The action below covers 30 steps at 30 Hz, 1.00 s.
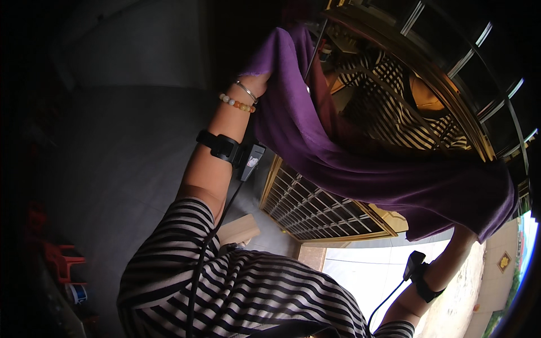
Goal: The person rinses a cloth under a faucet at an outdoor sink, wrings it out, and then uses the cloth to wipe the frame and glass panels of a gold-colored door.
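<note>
A purple cloth spans both raised arms and sags between them in front of a gold-framed reflective glass panel. My left hand is at the upper middle, its fingers hidden under the cloth; only its heel and wrist show. Beneath the other end of the cloth is my right hand, at the right, nearly all covered. Whether the fingers grip the cloth cannot be seen. A metal bangle and a bead bracelet circle the left wrist. Black straps with cabled devices sit on both forearms.
Below the cloth stands a gold-framed door panel with a metal grille. A cardboard-coloured box lies on the grey floor. A red plastic chair and a blue-and-white tub are at the lower left. Bright outdoor ground shows at the lower right.
</note>
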### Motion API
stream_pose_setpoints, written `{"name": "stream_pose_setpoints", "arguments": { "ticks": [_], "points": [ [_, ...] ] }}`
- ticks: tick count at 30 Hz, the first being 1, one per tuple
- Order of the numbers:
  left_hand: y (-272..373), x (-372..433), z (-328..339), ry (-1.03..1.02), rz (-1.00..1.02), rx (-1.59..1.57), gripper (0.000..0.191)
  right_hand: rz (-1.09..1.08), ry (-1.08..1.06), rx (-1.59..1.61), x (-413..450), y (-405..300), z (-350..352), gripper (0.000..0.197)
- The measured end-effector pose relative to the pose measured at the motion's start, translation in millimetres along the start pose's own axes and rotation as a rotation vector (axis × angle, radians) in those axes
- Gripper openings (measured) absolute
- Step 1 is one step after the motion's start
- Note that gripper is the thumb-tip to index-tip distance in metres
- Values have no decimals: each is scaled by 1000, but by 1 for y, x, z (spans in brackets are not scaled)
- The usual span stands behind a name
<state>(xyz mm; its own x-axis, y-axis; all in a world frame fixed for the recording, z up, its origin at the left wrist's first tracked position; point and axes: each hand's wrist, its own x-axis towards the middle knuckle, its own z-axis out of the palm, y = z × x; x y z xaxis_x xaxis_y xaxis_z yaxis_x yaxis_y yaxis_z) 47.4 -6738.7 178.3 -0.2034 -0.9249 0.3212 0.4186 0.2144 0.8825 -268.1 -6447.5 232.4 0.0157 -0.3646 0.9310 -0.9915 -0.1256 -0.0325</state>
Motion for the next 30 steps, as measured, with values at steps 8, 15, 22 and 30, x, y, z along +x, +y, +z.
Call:
{"name": "stream_pose_setpoints", "arguments": {
  "ticks": [8, 15, 22, 30],
  "points": [
    [2, -1, -20, -30, 68, 60, 45, 206, 33, 592, -3, 13, 13, 44],
    [-11, 3, -13, -38, 29, -5, 43, -177, -34, -419, -9, 0, -2, 57],
    [-15, 0, -29, -61, -80, -142, 47, 24, -139, -569, -6, -30, 18, 50],
    [-42, 9, -51, -75, -11, -31, 46, 221, -70, -480, -8, -37, 35, 55]
  ]
}}
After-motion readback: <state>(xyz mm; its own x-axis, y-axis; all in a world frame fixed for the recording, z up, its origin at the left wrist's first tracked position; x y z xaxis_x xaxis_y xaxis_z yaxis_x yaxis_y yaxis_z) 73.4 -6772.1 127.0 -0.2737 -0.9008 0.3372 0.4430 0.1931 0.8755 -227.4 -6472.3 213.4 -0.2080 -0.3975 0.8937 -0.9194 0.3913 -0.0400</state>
